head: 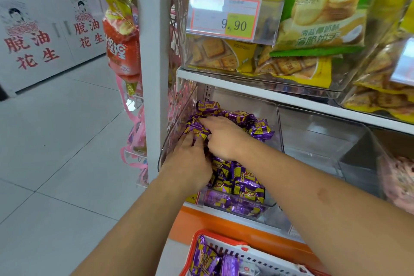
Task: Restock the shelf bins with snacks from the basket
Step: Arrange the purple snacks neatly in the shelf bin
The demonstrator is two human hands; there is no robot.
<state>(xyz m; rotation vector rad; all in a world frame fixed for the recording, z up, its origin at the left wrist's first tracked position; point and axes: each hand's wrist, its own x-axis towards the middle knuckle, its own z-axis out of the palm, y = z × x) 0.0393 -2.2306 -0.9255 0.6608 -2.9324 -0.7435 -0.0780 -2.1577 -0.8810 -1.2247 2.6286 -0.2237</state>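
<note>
A white shelf unit (257,93) carries clear plastic bins: the upper bin (226,51) holds yellow cracker bags behind a 9.90 price tag (225,19), and the lower-left bin (179,116) is heaped with purple-and-yellow wrapped snacks (239,180). Below the shelf's orange base stands a red-rimmed basket (220,238) with more of the same purple snacks (207,260) lying in its near-left corner. Both hands are in the lower bin on top of the heap, the left hand (187,161) with fingers fairly straight pressing on the packets, the right hand (220,135) with fingers bent over a cluster of packets at the bin's left wall.
</note>
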